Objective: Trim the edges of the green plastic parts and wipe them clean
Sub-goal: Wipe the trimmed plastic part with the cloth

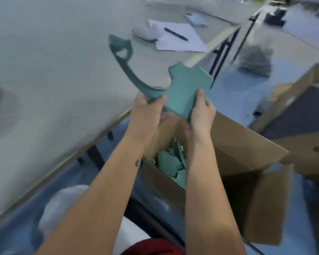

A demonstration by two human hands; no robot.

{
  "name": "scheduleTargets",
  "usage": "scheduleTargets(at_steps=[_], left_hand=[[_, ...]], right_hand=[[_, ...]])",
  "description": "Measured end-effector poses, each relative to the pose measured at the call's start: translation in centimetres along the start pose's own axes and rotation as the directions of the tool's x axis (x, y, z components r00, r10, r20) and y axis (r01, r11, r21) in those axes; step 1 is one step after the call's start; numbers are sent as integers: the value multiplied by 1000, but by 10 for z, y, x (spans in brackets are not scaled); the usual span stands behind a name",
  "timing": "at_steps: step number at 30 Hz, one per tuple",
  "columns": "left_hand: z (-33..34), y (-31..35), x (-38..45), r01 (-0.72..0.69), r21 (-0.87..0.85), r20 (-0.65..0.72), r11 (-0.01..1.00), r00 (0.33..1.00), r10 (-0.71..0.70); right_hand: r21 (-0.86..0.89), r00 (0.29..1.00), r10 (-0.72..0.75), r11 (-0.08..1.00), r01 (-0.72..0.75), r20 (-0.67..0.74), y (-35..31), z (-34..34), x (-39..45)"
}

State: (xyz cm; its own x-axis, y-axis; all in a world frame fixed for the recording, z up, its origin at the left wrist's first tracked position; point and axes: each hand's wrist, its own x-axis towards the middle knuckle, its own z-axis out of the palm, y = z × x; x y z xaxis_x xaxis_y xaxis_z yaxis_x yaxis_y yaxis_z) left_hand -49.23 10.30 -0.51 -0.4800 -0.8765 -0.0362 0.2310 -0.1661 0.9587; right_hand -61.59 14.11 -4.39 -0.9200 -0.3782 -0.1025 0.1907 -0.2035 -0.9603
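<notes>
Head view: both hands, left hand (145, 111) and right hand (201, 111), grip one green part (184, 89) above the box (247, 144); fetching stage, trimming likely next at the counter (53, 70).

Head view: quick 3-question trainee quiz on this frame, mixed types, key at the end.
1. True or false: both hands grip the green plastic part.
2. Where are the other green parts? A) on the table B) in the open cardboard box C) on the floor
3. What lies on the white paper?

Key:
1. True: left hand and right hand both hold its wide end.
2. B, the cardboard box beside the table.
3. A pen.
</notes>
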Motion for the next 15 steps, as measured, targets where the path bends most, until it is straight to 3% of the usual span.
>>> scheduleTargets(at_steps=[2,4,9,12,13,15], left_hand=[[27,-25,-3,104,54,116,993,987,-109],[43,-53,-7,249,78,139,965,956,-258],[46,-129,-27,586,138,74,798,798,-599],[39,-149,-26,674,92,-4,733,737,-676],[36,-151,-23,679,122,-24,724,732,-681],[32,-150,-20,678,206,-45,705,727,-685]], right_hand=[[5,994,14,1000,-14,-109,7,-47,14],[-32,981,47,998,-54,-191,19,-90,20],[-247,920,161,934,-260,-358,69,-171,22],[-213,842,309,876,-433,-442,97,-201,25],[-218,794,389,820,-530,-467,105,-207,26],[-391,687,453,587,-709,-568,116,-213,25]])
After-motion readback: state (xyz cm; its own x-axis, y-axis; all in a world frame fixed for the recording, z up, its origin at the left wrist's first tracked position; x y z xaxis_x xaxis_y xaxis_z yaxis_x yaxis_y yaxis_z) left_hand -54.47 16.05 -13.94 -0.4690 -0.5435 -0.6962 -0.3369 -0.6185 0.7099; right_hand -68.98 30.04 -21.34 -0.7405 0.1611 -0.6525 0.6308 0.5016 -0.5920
